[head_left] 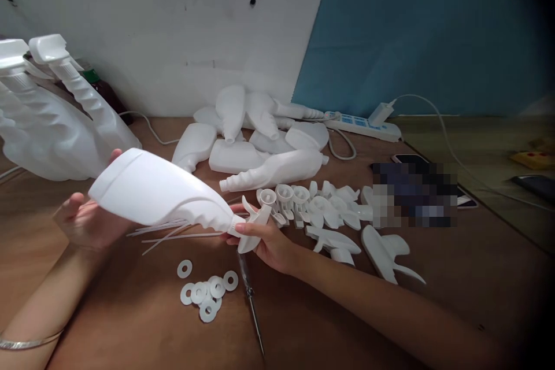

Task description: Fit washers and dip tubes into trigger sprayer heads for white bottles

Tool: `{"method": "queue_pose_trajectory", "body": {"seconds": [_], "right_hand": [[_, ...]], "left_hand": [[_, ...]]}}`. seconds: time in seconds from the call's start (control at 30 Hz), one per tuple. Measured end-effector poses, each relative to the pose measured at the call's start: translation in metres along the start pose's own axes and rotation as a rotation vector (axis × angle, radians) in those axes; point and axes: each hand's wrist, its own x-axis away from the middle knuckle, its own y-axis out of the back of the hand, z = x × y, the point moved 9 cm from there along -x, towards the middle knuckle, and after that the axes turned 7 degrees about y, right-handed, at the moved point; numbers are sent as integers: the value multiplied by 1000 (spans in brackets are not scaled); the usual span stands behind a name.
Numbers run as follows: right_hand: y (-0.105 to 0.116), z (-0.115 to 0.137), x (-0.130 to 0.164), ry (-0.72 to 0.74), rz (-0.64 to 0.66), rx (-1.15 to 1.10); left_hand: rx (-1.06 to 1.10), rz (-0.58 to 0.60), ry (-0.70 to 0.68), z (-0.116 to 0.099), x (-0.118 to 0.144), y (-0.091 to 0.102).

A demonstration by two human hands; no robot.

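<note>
A white spray bottle (160,185) hangs tilted above the table, its base up to the left and its neck down to the right. My right hand (271,245) is closed around the neck end, where a white trigger spray head (255,228) sits on the bottle. Under and behind the base, my left hand (93,222) is open, palm up with fingers apart; part of it is hidden, and I cannot tell whether it touches the bottle. White ring washers (199,292) lie in a small pile below. Thin white tubes (173,228) lie behind the bottle.
Several bottles without heads (260,144) are heaped near the wall. Loose spray heads (329,208) lie right of my hand. Bottles with heads (56,121) stand at left. A screwdriver (251,295) points toward me. A power strip (364,126) with a cable lies at the back.
</note>
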Motion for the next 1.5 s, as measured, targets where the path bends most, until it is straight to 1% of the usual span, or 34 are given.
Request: {"method": "queue_pose_trajectory", "body": {"seconds": [0.03,0.1,0.17,0.3,0.43,0.5,0.73,0.9,1.0,1.17,1.33,1.43,1.5], "right_hand": [[-1,0,0,-6,13,13],[-3,-1,0,-12,34,31],[-3,-1,0,-9,42,41],[-3,0,1,-15,39,51],[-3,1,0,-17,20,41],[-3,1,0,-18,17,32],[-2,0,-1,-8,10,35],[3,4,0,51,-75,57],[4,3,0,52,-82,72],[3,2,-1,36,-68,68],[1,2,-1,34,-41,52],[2,1,-1,41,-52,48],[4,1,-2,48,-59,48]], "left_hand": [[99,31,16,2,-1,-2],[364,107,65,7,-3,-7],[516,134,117,12,-4,-8],[447,100,156,18,-5,-4],[338,77,152,19,-6,-4],[322,73,155,20,-6,-5],[419,16,183,27,-5,-2],[499,42,236,34,-4,-5],[526,32,242,36,-4,-4],[685,27,252,35,-5,-2],[913,26,212,34,-7,-2],[926,33,193,31,-7,-3],[902,61,206,28,-7,-5]]}}
